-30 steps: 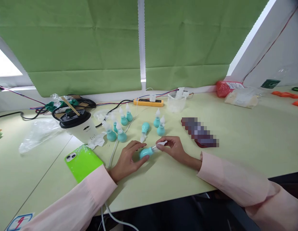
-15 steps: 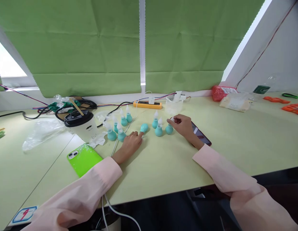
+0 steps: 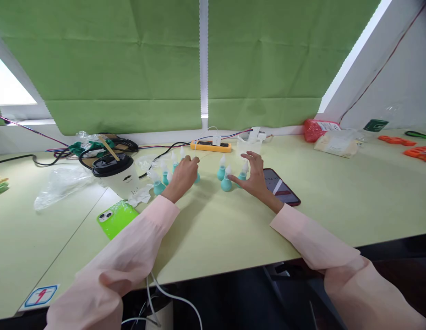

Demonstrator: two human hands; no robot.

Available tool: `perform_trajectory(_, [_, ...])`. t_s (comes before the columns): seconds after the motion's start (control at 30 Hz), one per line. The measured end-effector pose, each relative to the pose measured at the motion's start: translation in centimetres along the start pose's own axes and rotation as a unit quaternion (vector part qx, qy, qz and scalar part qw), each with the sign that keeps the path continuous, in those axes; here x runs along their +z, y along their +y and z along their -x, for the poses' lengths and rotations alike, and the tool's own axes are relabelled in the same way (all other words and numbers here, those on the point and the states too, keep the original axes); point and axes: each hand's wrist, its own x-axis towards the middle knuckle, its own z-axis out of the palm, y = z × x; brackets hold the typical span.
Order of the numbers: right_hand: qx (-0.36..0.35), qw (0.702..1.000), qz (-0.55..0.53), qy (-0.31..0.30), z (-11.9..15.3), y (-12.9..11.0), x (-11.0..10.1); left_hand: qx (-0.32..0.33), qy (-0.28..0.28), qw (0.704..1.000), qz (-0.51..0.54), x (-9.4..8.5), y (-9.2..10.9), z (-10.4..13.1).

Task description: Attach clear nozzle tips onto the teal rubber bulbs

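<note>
My left hand (image 3: pixel 184 175) is closed in a pinch at the top of a teal bulb syringe (image 3: pixel 198 178), whose base shows below the fingers. The tip of that one is hidden by my hand. Spread fingers and thumb of my right hand (image 3: pixel 251 175) curve around another bulb syringe (image 3: pixel 245 168), without visibly gripping it. Two more stand upright just left of it, a front bulb syringe (image 3: pixel 226 184) and a rear bulb syringe (image 3: pixel 221 172). Several others, such as the bulb syringe (image 3: pixel 158 188), stand left of my left hand, partly covered by it.
A lidded paper cup (image 3: pixel 122 183) and a green-cased phone (image 3: pixel 117 219) are at left. Another phone (image 3: pixel 283 189) lies beside my right wrist. Behind are a translucent tub (image 3: pixel 249 145) and an orange power strip (image 3: pixel 209 147). A white cable crosses the table.
The lying bulb syringe under my left fingertip now has its base down, with my left hand pinching its top. My right hand has let go of its bulb syringe and opened.
</note>
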Motion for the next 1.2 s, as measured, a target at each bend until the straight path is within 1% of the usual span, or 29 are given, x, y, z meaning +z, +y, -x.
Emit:
perform_trajectory(0.13, [0.021, 0.999, 0.037, -0.032, 0.5, 0.0, 0.7, -0.035, -0.001, 0.999, 0.024, 0.4, -0.6, -1.8])
perform_trajectory(0.3, [0.074, 0.994, 0.030, -0.077, 1.0, 0.3, 1.5, -0.037, -0.057, 0.998, 0.017, 1.0, -1.2, -3.1])
perform_trajectory(0.4, [0.090, 0.989, -0.006, -0.115, 1.2, 0.6, 2.0, -0.047, -0.069, 0.997, 0.003, 0.9, -0.7, -3.3])
perform_trajectory(0.47, [0.092, 0.987, -0.025, -0.127, 1.3, 0.9, 2.3, -0.055, -0.050, 0.997, -0.013, 0.4, 0.3, -3.2])
perform_trajectory(0.53, [0.079, 0.990, -0.035, -0.115, 1.4, 1.1, 2.5, -0.051, -0.004, 0.998, -0.029, -0.1, 1.7, -3.0])
perform_trajectory(0.57, [0.070, 0.991, -0.038, -0.105, 1.4, 1.2, 2.6, -0.039, 0.022, 0.999, -0.027, -0.3, 2.4, -3.0])
perform_trajectory(0.63, [0.047, 0.993, -0.045, -0.097, 1.4, 1.3, 2.8, 0.000, 0.053, 0.999, 0.009, -0.4, 3.9, -3.0])
perform_trajectory(0.7, [0.027, 0.993, -0.048, -0.106, 1.2, 1.5, 3.1, 0.048, 0.057, 0.995, 0.068, 0.1, 5.1, -3.4])
perform_trajectory(0.77, [0.019, 0.992, -0.045, -0.113, 1.0, 1.6, 3.3, 0.069, 0.039, 0.990, 0.121, 1.2, 5.7, -4.1])
perform_trajectory(0.83, [0.024, 0.993, -0.039, -0.106, 0.8, 1.8, 3.7, 0.056, 0.002, 0.987, 0.152, 2.6, 5.8, -4.8])
perform_trajectory(0.9, [0.036, 0.995, -0.031, -0.088, 0.4, 2.0, 4.1, 0.047, -0.019, 0.986, 0.161, 3.9, 5.6, -5.4])
perform_trajectory(1.0, [0.056, 0.997, -0.022, -0.056, -0.2, 2.6, 4.9, 0.033, -0.037, 0.985, 0.163, 5.0, 4.9, -5.7])
perform_trajectory(1.07, [0.071, 0.997, -0.017, -0.036, -0.7, 3.0, 5.6, 0.013, -0.036, 0.987, 0.156, 4.9, 4.4, -5.5])
perform_trajectory(1.2, [0.096, 0.995, -0.008, -0.018, -1.7, 3.4, 7.3, -0.021, -0.019, 0.992, 0.122, 3.4, 3.6, -4.8])
